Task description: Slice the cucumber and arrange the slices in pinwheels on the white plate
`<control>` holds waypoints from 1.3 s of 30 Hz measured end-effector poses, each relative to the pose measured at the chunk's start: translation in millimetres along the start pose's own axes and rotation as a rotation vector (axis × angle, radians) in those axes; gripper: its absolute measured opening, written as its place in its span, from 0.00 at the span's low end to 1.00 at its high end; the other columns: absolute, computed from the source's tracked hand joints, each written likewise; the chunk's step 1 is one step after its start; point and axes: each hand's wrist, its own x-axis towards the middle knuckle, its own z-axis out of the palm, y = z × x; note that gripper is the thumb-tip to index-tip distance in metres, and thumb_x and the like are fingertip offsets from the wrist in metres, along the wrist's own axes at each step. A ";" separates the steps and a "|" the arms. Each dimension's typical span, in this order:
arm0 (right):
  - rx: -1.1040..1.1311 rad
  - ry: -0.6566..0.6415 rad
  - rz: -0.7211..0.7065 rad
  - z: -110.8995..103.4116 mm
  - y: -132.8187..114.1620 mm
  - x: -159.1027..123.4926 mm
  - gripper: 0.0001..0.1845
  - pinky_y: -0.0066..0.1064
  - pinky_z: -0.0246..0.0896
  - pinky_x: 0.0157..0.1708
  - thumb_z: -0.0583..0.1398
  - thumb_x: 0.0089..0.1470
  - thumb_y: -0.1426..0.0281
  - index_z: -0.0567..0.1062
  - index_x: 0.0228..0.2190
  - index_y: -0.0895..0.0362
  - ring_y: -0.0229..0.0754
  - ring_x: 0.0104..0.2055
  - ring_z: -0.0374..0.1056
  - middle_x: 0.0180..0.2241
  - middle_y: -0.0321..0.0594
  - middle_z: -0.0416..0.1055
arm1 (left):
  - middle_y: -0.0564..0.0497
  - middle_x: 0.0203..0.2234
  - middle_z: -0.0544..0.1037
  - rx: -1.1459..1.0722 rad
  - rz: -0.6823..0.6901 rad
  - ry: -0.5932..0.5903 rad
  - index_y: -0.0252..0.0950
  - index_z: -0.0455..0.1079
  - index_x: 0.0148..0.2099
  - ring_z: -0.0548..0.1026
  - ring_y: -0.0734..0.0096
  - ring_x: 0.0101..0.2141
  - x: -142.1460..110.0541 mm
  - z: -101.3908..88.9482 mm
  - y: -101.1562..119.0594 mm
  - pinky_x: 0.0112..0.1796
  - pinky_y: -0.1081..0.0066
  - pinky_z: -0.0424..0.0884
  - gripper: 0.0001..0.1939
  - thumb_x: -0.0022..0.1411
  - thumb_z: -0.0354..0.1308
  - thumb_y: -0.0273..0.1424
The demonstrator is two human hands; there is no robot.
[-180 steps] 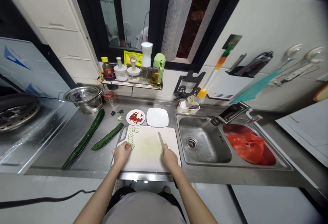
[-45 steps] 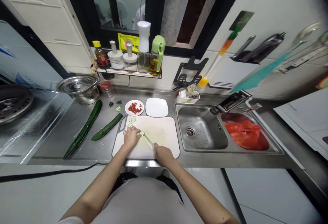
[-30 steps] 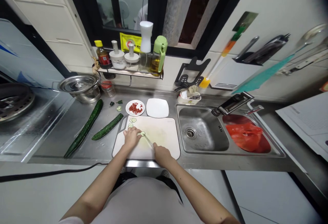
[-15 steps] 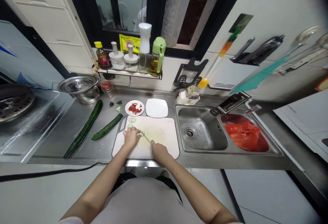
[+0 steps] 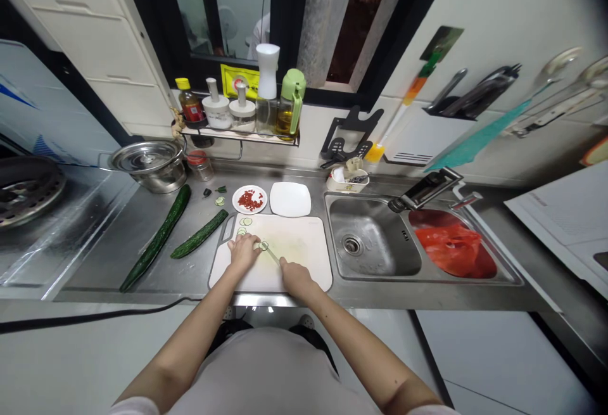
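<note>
On the white cutting board (image 5: 304,256) my left hand (image 5: 244,253) pinches a small cucumber slice (image 5: 264,246) at its fingertips. My right hand (image 5: 295,275) is wrapped round the handle of a knife (image 5: 273,256), whose blade points up and left to that slice. Several thin cucumber slices (image 5: 246,222) lie at the board's upper left, just beyond my left hand. Left of the board are a cut length of cucumber (image 5: 199,234) and a longer whole cucumber (image 5: 156,237).
Behind the board stand a plate of chopped red pieces (image 5: 250,199) and a white square plate (image 5: 290,199). A sink (image 5: 375,237) with a faucet (image 5: 427,190) lies to the right. A lidded steel pot (image 5: 149,165) and a rack of seasoning bottles (image 5: 242,131) are farther back.
Both hands stay in nearly the same place, still holding the slice and the knife. The whole view has shifted very slightly; nothing else has visibly moved.
</note>
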 end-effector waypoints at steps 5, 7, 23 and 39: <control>0.005 -0.001 0.005 4.4 1.0 -1.1 0.21 0.37 0.64 0.40 0.51 0.56 0.80 0.60 0.52 0.60 0.49 0.46 0.72 0.40 0.54 0.74 | 0.46 0.47 0.75 0.013 0.002 -0.014 0.43 0.74 0.44 0.63 0.52 0.50 -0.1 -1.3 0.8 0.46 0.55 0.54 0.12 0.59 0.56 0.36; 0.003 -0.003 0.007 4.8 1.0 -1.6 0.21 0.37 0.64 0.40 0.51 0.56 0.80 0.60 0.52 0.60 0.50 0.45 0.72 0.41 0.54 0.74 | 0.46 0.47 0.75 0.011 0.000 -0.018 0.43 0.75 0.44 0.63 0.52 0.50 0.3 -0.7 0.7 0.46 0.55 0.54 0.12 0.59 0.56 0.36; -0.064 0.023 -0.020 -1.3 4.2 8.9 0.19 0.37 0.65 0.40 0.50 0.57 0.80 0.63 0.50 0.59 0.49 0.45 0.73 0.39 0.53 0.75 | 0.46 0.45 0.76 0.016 0.009 -0.007 0.43 0.75 0.43 0.63 0.51 0.50 -0.2 -1.0 1.8 0.45 0.56 0.54 0.11 0.59 0.56 0.36; -0.228 0.083 -0.087 -13.1 13.1 9.2 0.15 0.35 0.67 0.38 0.47 0.62 0.78 0.67 0.48 0.59 0.49 0.43 0.74 0.38 0.52 0.77 | 0.47 0.44 0.76 0.011 0.011 0.017 0.44 0.76 0.43 0.63 0.52 0.50 1.0 2.9 -1.1 0.46 0.57 0.54 0.11 0.59 0.57 0.36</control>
